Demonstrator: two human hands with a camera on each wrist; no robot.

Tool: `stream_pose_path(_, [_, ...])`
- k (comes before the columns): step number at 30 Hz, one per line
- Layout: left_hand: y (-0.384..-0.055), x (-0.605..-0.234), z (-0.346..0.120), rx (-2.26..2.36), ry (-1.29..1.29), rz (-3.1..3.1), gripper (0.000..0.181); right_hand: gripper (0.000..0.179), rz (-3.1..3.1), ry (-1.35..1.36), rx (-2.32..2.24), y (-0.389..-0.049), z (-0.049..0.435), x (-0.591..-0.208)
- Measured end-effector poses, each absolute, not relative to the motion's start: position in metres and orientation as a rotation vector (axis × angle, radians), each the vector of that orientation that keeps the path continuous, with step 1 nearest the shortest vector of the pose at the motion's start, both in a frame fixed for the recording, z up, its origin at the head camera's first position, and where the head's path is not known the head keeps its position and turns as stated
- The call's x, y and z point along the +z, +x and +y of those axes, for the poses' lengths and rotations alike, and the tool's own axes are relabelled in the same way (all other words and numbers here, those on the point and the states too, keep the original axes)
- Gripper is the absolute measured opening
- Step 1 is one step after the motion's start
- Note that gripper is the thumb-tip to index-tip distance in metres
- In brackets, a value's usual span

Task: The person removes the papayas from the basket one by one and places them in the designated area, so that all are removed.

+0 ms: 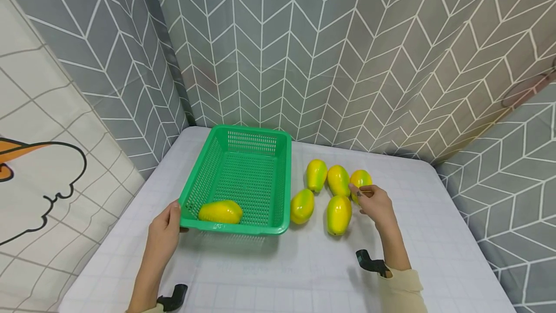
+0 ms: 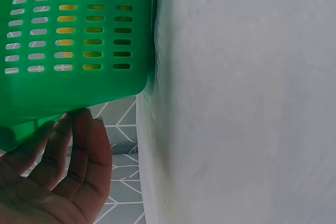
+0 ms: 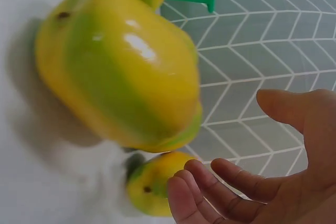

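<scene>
My left hand (image 1: pixel 164 230) grips the near left corner of a green plastic basket (image 1: pixel 262 229), thumb over the rim and fingers below it. In the left wrist view, those fingers (image 2: pixel 94 156) bend against the rim beside the slotted wall. One yellow-green, mango-like fruit (image 1: pixel 220 212) lies inside at the near end. My right hand (image 1: pixel 377 205) hovers at the rightmost fruit (image 1: pixel 360 178), partly covering it. The right wrist view shows its thumb and fingers (image 3: pixel 236 179) apart, with nothing held; whether the fingertips touch the fruit behind them (image 3: pixel 149 190), I cannot tell.
Several more such fruits, among them a near one (image 1: pixel 339 214) and one against the basket's right side (image 1: pixel 301 206), lie on the white-covered table (image 1: pixel 304 274). Grey patterned curtains (image 1: pixel 278 52) hang behind and at the sides.
</scene>
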State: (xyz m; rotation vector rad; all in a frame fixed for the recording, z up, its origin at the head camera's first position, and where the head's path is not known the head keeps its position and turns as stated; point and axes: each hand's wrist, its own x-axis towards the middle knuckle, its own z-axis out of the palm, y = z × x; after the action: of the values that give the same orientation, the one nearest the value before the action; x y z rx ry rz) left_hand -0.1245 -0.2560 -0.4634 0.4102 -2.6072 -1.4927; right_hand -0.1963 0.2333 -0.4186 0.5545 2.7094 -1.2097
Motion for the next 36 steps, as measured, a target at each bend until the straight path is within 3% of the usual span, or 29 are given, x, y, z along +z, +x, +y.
stream_pose_path(19, [-0.125,-0.464,-0.255,-1.491,0.426,-2.606,0.064,0.074,2.754,0.427,-1.291,-0.232,0.194,-0.364])
stream_pose_path(36, [-0.125,-0.464,-0.256,-1.510,0.416,-2.593,0.063,0.066,2.716,0.221,-1.365,-0.249,0.153,-0.348])
